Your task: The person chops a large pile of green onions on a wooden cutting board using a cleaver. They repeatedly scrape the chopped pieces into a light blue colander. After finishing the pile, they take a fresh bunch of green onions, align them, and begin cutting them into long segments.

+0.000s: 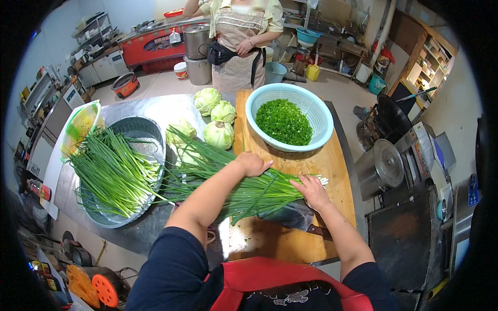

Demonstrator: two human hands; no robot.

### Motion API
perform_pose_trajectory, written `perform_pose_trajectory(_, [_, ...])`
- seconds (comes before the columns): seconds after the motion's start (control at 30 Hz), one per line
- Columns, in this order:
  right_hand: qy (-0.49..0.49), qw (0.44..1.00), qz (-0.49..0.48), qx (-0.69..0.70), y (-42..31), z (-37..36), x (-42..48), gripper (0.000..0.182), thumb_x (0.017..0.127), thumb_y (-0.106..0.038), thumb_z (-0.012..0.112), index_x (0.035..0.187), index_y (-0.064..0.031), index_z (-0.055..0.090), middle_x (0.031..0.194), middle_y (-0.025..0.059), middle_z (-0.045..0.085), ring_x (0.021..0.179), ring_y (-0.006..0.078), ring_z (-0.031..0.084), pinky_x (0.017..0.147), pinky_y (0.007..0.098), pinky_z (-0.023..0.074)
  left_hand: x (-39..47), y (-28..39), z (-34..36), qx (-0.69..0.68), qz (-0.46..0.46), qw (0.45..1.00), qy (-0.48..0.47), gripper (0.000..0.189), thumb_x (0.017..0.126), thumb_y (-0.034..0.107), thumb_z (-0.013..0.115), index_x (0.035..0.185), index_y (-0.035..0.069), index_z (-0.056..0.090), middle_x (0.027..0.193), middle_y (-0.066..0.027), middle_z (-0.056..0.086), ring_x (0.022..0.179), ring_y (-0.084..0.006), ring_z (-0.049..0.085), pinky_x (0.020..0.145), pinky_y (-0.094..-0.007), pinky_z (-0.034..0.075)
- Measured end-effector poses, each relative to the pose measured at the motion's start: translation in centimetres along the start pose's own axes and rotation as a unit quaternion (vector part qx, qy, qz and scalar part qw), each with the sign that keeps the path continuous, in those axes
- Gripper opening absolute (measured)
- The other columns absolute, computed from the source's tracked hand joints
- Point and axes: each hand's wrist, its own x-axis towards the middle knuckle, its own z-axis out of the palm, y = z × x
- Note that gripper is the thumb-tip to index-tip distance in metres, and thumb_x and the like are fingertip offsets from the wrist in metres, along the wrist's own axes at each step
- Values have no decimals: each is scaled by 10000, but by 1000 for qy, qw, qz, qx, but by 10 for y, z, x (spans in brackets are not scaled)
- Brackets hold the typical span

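Note:
A large bunch of green onions (pixel 256 192) lies across the wooden cutting board (pixel 338 171), white ends to the right. My left hand (pixel 253 164) rests on the middle of the bunch, fingers curled over it. Near the white ends, my right hand (pixel 312 190) holds the stalks from the side. A cleaver (pixel 290 215) lies flat on the board, partly under the greens, its handle near my right forearm. Beyond my hands, a light blue plastic colander (pixel 327 120) holds chopped green onions (pixel 284 121). More whole green onions (pixel 116 171) fill a grey basin (pixel 159 136) at the left.
Several cabbages (pixel 218 135) sit between basin and board. A yellow-green basket (pixel 79 130) stands at the table's left end. Across the metal table (pixel 163 103) stands a person in an apron (pixel 237 42). A lidded pot (pixel 383 165) and a wok (pixel 393 116) are at the right.

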Motion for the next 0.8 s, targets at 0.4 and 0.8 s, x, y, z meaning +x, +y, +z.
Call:
perform_pose_trajectory(0.4, [-37, 999, -15, 11, 5, -4, 6, 666, 727, 28, 524, 1319, -268, 451, 1210, 101, 512, 1070, 304, 508, 940, 406, 393, -106, -54, 10, -147, -296, 944, 5, 817, 916, 609, 207, 952, -78, 648, 1035, -296, 601, 995, -419, 576, 916, -440, 433])
perform_pose_trajectory(0.8, [-120, 990, 48, 50, 1, -16, 22, 686, 721, -6, 574, 1335, -274, 427, 1146, 92, 516, 982, 295, 544, 878, 436, 428, -106, -120, 15, -133, -505, 837, 164, 366, 778, 366, 690, 946, 40, 681, 1024, -185, 646, 955, -346, 623, 801, -426, 503])
